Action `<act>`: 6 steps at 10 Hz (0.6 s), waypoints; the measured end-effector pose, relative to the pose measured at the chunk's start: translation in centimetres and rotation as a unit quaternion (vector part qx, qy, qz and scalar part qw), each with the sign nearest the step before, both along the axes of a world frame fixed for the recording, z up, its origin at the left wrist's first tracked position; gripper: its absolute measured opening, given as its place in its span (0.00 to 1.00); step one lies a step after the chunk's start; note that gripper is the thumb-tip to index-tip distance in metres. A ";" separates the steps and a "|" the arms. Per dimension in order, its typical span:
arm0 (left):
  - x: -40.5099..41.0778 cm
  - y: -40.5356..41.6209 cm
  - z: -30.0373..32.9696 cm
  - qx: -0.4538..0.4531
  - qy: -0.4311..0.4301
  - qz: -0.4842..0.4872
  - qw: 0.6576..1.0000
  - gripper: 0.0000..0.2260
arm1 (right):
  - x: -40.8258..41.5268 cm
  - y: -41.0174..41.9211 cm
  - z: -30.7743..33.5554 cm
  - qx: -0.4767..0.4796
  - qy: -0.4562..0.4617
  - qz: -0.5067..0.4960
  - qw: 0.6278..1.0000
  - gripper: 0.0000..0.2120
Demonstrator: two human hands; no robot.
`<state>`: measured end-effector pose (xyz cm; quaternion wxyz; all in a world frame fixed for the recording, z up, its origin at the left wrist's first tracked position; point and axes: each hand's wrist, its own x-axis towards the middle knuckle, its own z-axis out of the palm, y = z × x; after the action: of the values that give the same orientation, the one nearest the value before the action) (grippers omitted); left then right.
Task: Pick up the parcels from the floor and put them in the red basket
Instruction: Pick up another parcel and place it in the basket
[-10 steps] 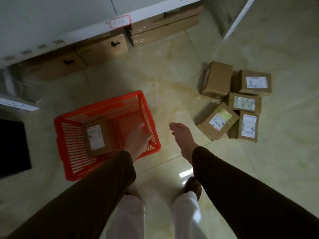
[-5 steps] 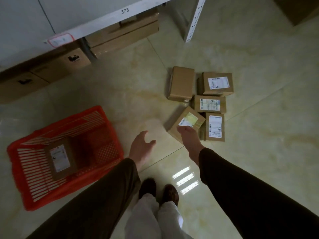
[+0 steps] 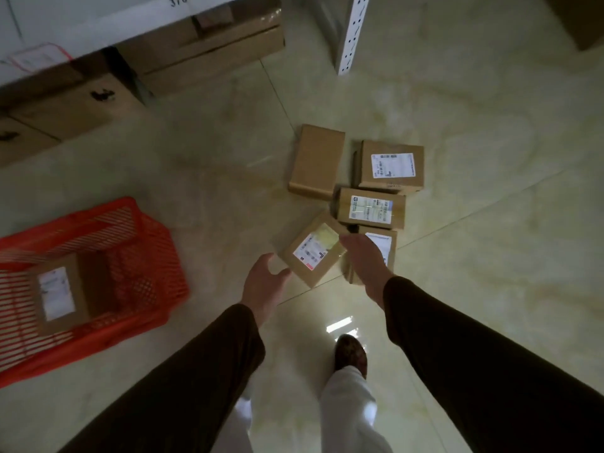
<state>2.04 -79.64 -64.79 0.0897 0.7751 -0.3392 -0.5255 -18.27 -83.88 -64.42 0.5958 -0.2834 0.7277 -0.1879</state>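
Note:
Several brown cardboard parcels lie in a cluster on the tiled floor. The nearest parcel point(image 3: 314, 250) is tilted and bears a white and yellow label. My left hand point(image 3: 264, 283) is open at its near left corner, thumb close to the edge. My right hand point(image 3: 365, 258) reaches over its right side with straight fingers, covering part of the parcel point(image 3: 385, 244) behind it. Neither hand holds anything. The red basket point(image 3: 137, 230) stands on the floor at the left with one labelled parcel point(image 3: 58, 294) inside.
Further parcels lie behind: a plain one point(image 3: 316, 161), one with a white label point(image 3: 391, 166), and one below it point(image 3: 371, 208). Large cartons point(image 3: 209, 50) sit under a white shelf at the back. A white shelf post point(image 3: 353, 31) stands behind the cluster. My shoe point(image 3: 350, 353) is near.
The view has swung right, so the basket has slid to the left edge. Both hands have moved from the basket toward the nearest parcel and now flank it.

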 end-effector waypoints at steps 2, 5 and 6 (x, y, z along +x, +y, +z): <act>-3.9 -0.4 -5.2 0.009 0.039 0.118 0.992 0.27 | -3.3 -2.7 -4.3 0.024 0.006 0.073 0.997 0.08; -4.8 -2.5 -12.6 0.019 0.027 0.169 0.985 0.35 | -4.0 -4.7 -13.8 0.080 0.025 0.082 0.993 0.28; -4.3 -3.9 -15.3 0.034 0.018 0.131 0.991 0.36 | -4.1 -4.7 -16.7 0.079 0.030 0.084 0.993 0.25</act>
<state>-2.24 -83.52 -80.11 0.1374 0.8059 -0.2147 -0.5344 -22.37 -88.61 -81.15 0.6081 -0.3011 0.7311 -0.0708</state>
